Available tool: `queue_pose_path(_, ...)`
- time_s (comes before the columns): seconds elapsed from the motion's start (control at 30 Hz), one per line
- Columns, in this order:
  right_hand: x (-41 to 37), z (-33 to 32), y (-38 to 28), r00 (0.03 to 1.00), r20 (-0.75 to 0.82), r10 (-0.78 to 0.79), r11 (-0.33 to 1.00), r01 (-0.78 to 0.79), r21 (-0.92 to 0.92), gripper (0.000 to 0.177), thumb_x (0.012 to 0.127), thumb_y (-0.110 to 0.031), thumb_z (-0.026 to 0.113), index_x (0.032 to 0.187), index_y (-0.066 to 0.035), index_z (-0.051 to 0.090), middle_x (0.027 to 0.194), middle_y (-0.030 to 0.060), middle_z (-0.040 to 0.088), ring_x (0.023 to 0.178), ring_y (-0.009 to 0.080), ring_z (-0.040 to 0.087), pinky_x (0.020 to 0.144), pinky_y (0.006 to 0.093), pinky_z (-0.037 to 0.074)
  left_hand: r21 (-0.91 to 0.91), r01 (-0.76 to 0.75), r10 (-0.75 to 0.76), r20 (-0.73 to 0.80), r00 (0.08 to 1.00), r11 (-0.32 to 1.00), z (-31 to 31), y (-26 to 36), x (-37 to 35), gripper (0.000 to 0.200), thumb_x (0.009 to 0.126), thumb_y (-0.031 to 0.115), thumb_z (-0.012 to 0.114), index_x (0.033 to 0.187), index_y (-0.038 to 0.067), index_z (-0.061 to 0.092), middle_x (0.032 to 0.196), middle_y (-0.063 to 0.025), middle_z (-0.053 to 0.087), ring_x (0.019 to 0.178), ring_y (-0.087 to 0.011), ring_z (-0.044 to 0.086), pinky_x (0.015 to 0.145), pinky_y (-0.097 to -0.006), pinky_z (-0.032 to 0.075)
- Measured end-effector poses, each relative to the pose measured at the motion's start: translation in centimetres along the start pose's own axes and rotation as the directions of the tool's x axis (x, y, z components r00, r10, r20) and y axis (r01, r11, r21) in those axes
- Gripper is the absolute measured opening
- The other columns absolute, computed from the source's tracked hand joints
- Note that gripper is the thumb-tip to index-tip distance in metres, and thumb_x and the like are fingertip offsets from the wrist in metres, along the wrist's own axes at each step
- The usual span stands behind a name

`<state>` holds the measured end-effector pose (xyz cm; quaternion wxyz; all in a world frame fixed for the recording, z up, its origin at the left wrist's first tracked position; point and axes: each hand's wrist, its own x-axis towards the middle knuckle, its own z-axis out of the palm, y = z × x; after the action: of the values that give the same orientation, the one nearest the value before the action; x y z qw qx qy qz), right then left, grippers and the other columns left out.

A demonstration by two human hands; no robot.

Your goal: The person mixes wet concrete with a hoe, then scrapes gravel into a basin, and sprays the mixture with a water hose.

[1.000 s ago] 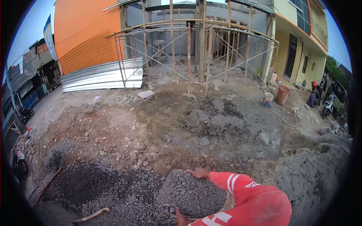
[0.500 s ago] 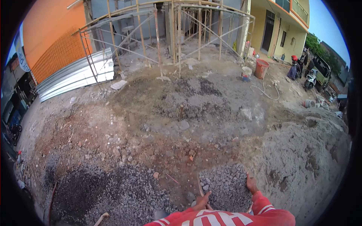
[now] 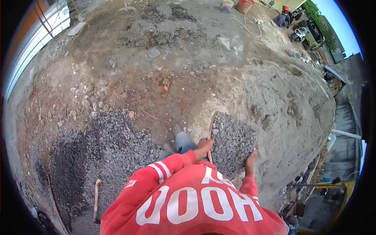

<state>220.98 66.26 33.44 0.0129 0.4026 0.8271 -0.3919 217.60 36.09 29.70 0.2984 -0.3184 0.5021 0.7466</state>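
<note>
**Carrying a loaded pan.** The pan of gravel (image 3: 234, 141) is being held at waist height, just in front of the red hoodie (image 3: 188, 203). It is heaped with grey crushed stone and is tilting slightly towards the body. A second ago it was resting low beside the gravel pile (image 3: 113, 147). Since then it has been raised and drawn in to the chest, and the view has swung downward and round towards the sand mound (image 3: 291, 102). The load is therefore no longer bearing on the ground; both hands are taking its full weight.

The left hand (image 3: 204, 145) is gripping the pan's left rim, its fingers (image 3: 207, 141) curling tightly over the edge. The right hand (image 3: 249, 161) is bracing the near right edge with its fingers lying close together and fairly straight along the rim. Whether they are hooking underneath cannot be told.

A jeans-clad knee (image 3: 184, 141) is showing just left of the pan, above broken brick and rubble (image 3: 117, 86). A wooden tool handle (image 3: 96, 197) is lying at the pile's near edge. Further off, a hose (image 3: 246, 25) is trailing from an orange bucket (image 3: 244, 4), corrugated sheets (image 3: 33, 37) are lying at the upper left, and a parked motorbike (image 3: 299, 34) is standing at the upper right.
</note>
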Motion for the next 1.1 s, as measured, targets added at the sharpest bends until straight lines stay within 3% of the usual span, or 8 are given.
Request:
queue_pose_path(0.17,-3.7,-1.7,3.8,0.960,-0.115,0.255,0.966,-0.246,0.084,0.091,0.089,-0.069,0.032,0.130,0.011,0.046,0.129,0.0237,0.053,0.121,0.0340,0.049,0.102,0.0377,0.035,0.176,0.052,-0.068,0.084,0.994,0.983,2.3,-0.4,0.9,0.032,0.081,0.031,0.062,0.071,0.000,0.061,0.059,-0.0082,0.059,0.048,-0.0197,0.057,0.047,-0.0360,0.045)
queue_pose_path(0.33,-4.6,-2.9,6.4,0.980,-0.068,0.188,0.930,-0.155,0.334,0.087,0.090,-0.067,0.034,0.129,0.009,0.048,0.127,0.0206,0.055,0.116,0.0310,0.053,0.100,0.0376,0.039,0.267,0.186,-0.229,0.140,0.963,0.946,4.4,0.6,2.5,0.021,0.081,0.021,0.061,0.076,0.000,0.058,0.059,-0.0059,0.053,0.050,-0.0163,0.052,0.047,-0.0309,0.046)
queue_pose_path(0.43,-6.1,-2.6,3.3,0.962,-0.065,0.265,0.887,-0.217,0.408,0.079,0.094,-0.062,0.027,0.139,0.003,0.039,0.133,0.0161,0.051,0.120,0.0294,0.051,0.102,0.0368,0.039,0.333,0.138,-0.209,0.187,0.960,0.933,6.0,-0.7,5.6,0.035,0.078,0.037,0.063,0.063,0.006,0.060,0.054,-0.0048,0.058,0.048,-0.0176,0.058,0.046,-0.0338,0.047)
queue_pose_path(0.73,1.0,-1.4,-3.2,0.929,-0.044,0.367,0.863,-0.323,0.389,0.094,0.087,-0.074,0.028,0.143,0.001,0.032,0.140,0.0180,0.042,0.128,0.0308,0.042,0.106,0.0383,0.033,0.449,0.175,-0.281,0.181,0.942,0.876,11.8,12.0,10.8,0.027,0.077,0.028,0.063,0.071,0.002,0.061,0.055,-0.0047,0.056,0.048,-0.0156,0.056,0.043,-0.0307,0.043)
queue_pose_path(0.83,5.3,-0.2,-9.1,0.929,-0.132,0.345,0.843,-0.244,0.480,0.082,0.094,-0.063,0.030,0.134,0.007,0.043,0.129,0.0172,0.053,0.116,0.0299,0.053,0.099,0.0374,0.041,0.553,0.161,-0.258,0.101,0.961,0.818,14.1,16.1,13.8,0.029,0.076,0.032,0.064,0.070,0.003,0.061,0.057,-0.0052,0.059,0.048,-0.0161,0.057,0.044,-0.0320,0.044)
queue_pose_path(0.9,7.1,1.0,-16.4,0.944,-0.159,0.288,0.905,-0.214,0.367,0.081,0.094,-0.062,0.030,0.134,0.007,0.043,0.131,0.0176,0.052,0.118,0.0293,0.051,0.100,0.0372,0.040,0.498,0.215,-0.288,0.075,0.955,0.840,15.0,17.4,15.8,0.029,0.075,0.031,0.064,0.070,0.003,0.061,0.057,-0.0053,0.059,0.048,-0.0164,0.057,0.044,-0.0319,0.044)
queue_pose_path(1.0,14.2,1.1,-15.2,0.987,-0.034,0.156,0.921,-0.133,0.365,0.083,0.092,-0.065,0.034,0.136,0.004,0.041,0.132,0.0177,0.050,0.121,0.0274,0.048,0.102,0.0348,0.036,0.416,0.270,-0.306,0.020,0.952,0.868,14.1,21.5,17.5,0.028,0.075,0.031,0.064,0.071,0.003,0.061,0.058,-0.0059,0.059,0.047,-0.0164,0.056,0.044,-0.0318,0.044)
queue_pose_path(1.1,21.2,2.7,-17.9,0.981,-0.002,0.192,0.980,-0.192,-0.042,0.079,0.093,-0.064,0.034,0.122,0.007,0.055,0.111,0.0102,0.062,0.098,0.0215,0.057,0.086,0.0339,0.045,0.235,0.322,-0.319,-0.051,0.946,0.917,12.9,24.8,20.2,0.027,0.076,0.029,0.063,0.067,0.004,0.057,0.056,-0.0048,0.056,0.047,-0.0163,0.054,0.044,-0.0315,0.044)
